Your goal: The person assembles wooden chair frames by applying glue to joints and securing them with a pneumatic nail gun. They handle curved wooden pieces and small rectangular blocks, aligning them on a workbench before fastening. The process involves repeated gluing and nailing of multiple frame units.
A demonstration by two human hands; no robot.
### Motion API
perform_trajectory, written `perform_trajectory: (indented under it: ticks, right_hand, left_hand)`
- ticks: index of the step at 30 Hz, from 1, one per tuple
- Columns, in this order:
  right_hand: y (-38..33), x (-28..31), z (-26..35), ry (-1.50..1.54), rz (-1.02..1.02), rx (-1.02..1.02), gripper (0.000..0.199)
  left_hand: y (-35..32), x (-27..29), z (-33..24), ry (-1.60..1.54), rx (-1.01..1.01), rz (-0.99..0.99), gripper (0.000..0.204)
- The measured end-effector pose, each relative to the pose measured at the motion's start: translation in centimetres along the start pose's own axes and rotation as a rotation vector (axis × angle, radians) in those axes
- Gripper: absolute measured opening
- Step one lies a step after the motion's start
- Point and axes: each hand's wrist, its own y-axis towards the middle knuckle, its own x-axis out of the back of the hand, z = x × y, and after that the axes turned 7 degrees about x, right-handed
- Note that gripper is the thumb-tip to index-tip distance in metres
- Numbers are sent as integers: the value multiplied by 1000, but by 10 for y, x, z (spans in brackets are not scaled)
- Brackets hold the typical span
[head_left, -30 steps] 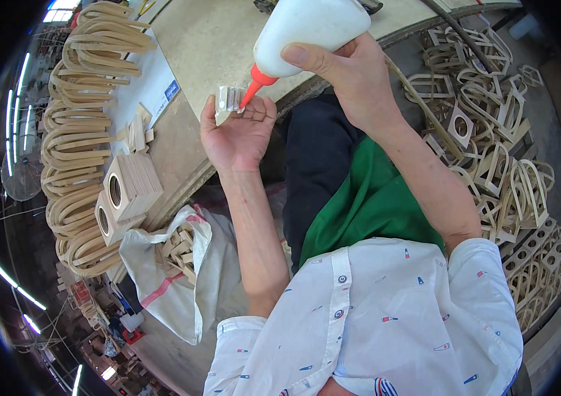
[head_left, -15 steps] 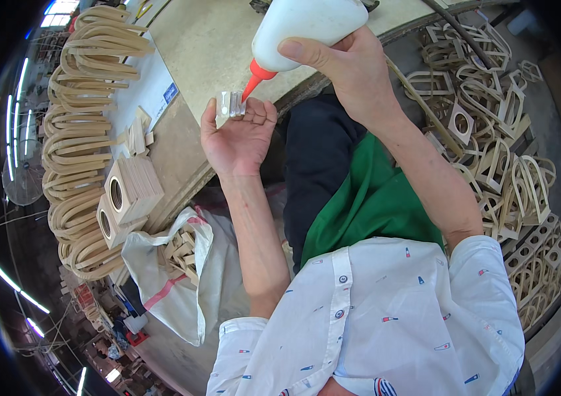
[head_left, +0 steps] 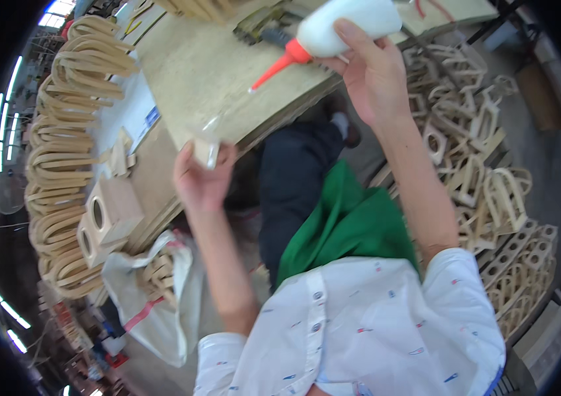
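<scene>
My right hand (head_left: 381,82) is wrapped round a white glue bottle (head_left: 343,30) above the workbench. The bottle lies tilted, its red nozzle pointing down and left, with a white bead at the tip. Lower left, my left hand (head_left: 202,188) grips a small pale wooden block (head_left: 204,153) between thumb and fingers at the bench edge. Wet, shiny white glue shows along one side of the block. Motion blurs the block and the fingers round it. A gap separates the nozzle from the block.
Curved wooden frames (head_left: 63,168) stand in a row along the left. Beside them sit stacked square blocks with round holes (head_left: 119,208). A white sack (head_left: 132,290) of wood offcuts hangs below the bench (head_left: 188,72). More frames (head_left: 485,191) pile up on the right.
The glue bottle has moved up and right, its nozzle now away from the wooden block. My left hand has shifted down and left with the block, which has turned. The view has shifted too.
</scene>
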Motion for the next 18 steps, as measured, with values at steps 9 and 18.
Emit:
perform_trajectory:
  ticks: [9, 18]
  right_hand:
    - [84, 101, 40, -410, -34, -302, 38]
    - [163, 138, -5, -1473, 392, -196, 55]
  left_hand:
    - [-43, 70, -83, 416, -1, -272, 42]
    - [-29, 63, -129, 870, 61, -474, 49]
